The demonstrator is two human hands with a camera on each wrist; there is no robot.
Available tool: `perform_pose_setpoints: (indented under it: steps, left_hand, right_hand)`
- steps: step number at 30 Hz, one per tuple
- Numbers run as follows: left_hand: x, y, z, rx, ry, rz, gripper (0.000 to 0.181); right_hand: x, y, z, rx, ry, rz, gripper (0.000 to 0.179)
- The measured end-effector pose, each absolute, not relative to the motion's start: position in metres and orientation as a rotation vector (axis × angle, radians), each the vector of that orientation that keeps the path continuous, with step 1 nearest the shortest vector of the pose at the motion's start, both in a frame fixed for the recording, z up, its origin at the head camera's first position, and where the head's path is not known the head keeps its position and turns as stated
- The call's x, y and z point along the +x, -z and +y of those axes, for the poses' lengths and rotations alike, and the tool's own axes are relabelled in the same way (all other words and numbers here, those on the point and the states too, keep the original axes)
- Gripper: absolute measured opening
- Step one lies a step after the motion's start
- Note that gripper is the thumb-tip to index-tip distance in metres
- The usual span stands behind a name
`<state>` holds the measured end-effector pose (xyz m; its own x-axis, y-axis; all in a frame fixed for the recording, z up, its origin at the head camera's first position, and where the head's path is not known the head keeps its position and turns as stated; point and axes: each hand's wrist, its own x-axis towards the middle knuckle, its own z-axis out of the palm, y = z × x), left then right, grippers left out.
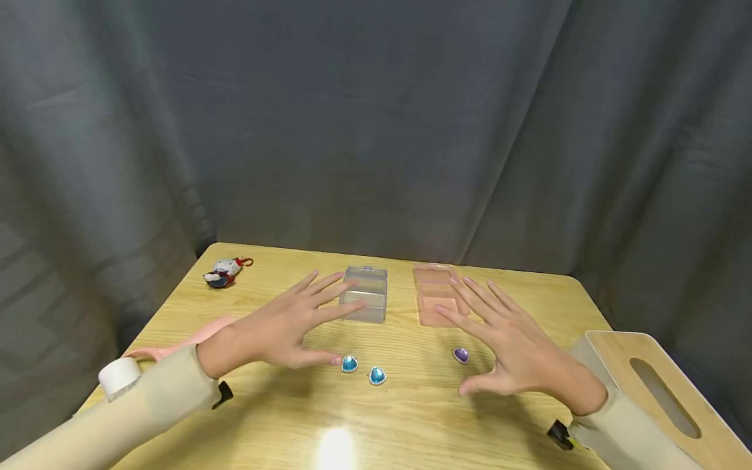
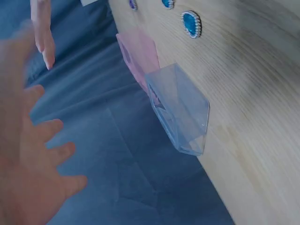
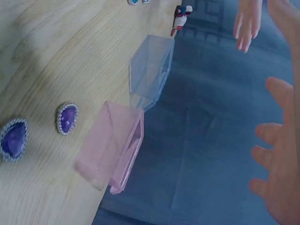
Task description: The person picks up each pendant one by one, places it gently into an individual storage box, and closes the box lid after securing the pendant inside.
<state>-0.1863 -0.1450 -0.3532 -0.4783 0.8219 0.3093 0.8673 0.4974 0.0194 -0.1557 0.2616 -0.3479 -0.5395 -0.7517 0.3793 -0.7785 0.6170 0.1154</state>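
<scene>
Both hands are held over the table, fingers spread and holding nothing. My left hand (image 1: 288, 323) is at the left, its thumb tip beside a blue heart-shaped gem (image 1: 349, 363) in the head view. Another blue heart gem (image 1: 377, 375) lies just right of that one. My right hand (image 1: 508, 343) hangs near a purple heart gem (image 1: 461, 355); a second purple gem (image 3: 14, 139) shows in the right wrist view and is hidden in the head view. Behind the gems stand a clear grey-blue compartment box (image 1: 365, 307) and a clear pink one (image 1: 431, 316), partly overlapped by my fingertips.
A wood-topped tissue box (image 1: 634, 365) stands at the right edge. At the back left lies a small doll keychain (image 1: 226, 271). A white roll (image 1: 119, 374) and a pink band-like thing (image 1: 200, 334) are beside my left forearm. Grey curtain (image 1: 364, 130) hangs behind the table.
</scene>
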Motion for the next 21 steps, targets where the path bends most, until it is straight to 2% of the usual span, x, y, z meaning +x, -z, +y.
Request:
perform_pose_setpoints:
  steps: [5, 9, 14, 21]
  left_hand:
    - [-0.199, 0.356, -0.148, -1.345, 0.326, -2.516, 0.069]
    - [-0.208, 0.358, -0.146, -1.194, 0.586, -2.662, 0.064]
    - [-0.222, 0.363, -0.145, -1.023, 1.045, -2.819, 0.072]
    - [-0.251, 0.385, -0.136, -0.92, 1.38, -2.978, 0.095]
  right_hand:
    - [-0.162, 0.349, 0.254, 1.219, -0.154, -2.386, 0.097]
    - [-0.165, 0.35, 0.244, 1.23, -0.221, -2.337, 0.078]
    - [-0.172, 0.349, 0.223, 1.278, -0.33, -2.298, 0.055]
    - [-0.175, 0.355, 0.193, 1.255, -0.504, -2.478, 0.039]
